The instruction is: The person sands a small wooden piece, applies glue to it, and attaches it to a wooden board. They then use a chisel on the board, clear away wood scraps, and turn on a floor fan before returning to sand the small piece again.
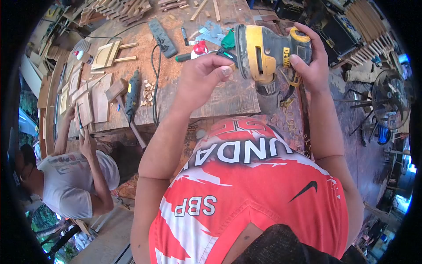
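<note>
My right hand (311,61) grips a yellow and grey DeWalt sander (281,55) by its body, raised over the bench's right end. The sander is turned on its side, with its round pad facing left. Close to that pad, my left hand (204,77) is closed in a pinch on a small piece of wood (232,67), mostly hidden by the fingertips. Behind my left hand lie a red and white bottle (200,48) and a green-handled tool (183,57).
Sawdust covers the workbench (193,114). On it lie a power strip (162,38), a rotary tool (132,93), a mallet (117,91), small wood chips (147,93) and wooden panels (105,55). A co-worker (77,176) works at left. A fan (391,99) stands at right.
</note>
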`<state>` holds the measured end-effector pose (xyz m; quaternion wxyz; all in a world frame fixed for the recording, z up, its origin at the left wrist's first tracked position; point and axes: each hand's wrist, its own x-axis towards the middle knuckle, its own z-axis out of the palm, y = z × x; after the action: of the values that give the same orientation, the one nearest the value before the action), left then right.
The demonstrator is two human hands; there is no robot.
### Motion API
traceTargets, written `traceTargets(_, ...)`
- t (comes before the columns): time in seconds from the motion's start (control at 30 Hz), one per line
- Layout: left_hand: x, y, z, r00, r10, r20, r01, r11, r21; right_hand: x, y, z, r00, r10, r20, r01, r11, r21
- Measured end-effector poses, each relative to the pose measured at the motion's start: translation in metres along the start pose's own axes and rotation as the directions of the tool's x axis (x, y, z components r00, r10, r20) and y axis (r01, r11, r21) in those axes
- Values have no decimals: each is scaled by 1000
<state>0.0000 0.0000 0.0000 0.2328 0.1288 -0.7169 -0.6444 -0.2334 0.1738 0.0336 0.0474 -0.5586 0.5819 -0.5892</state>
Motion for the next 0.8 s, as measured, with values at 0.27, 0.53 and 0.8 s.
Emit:
traceTargets(0.27, 0, 2, 1, 998, 26, -60, -34, 989, -142, -4, -7, 0, 999, 20, 44, -22, 999, 41)
traceTargets(0.53, 5, 7, 4, 999, 9, -42, -9, 1000, 0, -2, -7, 6, 1000, -4, 29, 2, 999, 46)
traceTargets(0.8, -2, -3, 1, 1000, -4, 2, 4, 987, -163, -2, 3, 1, 1000, 5, 20, -4, 999, -50)
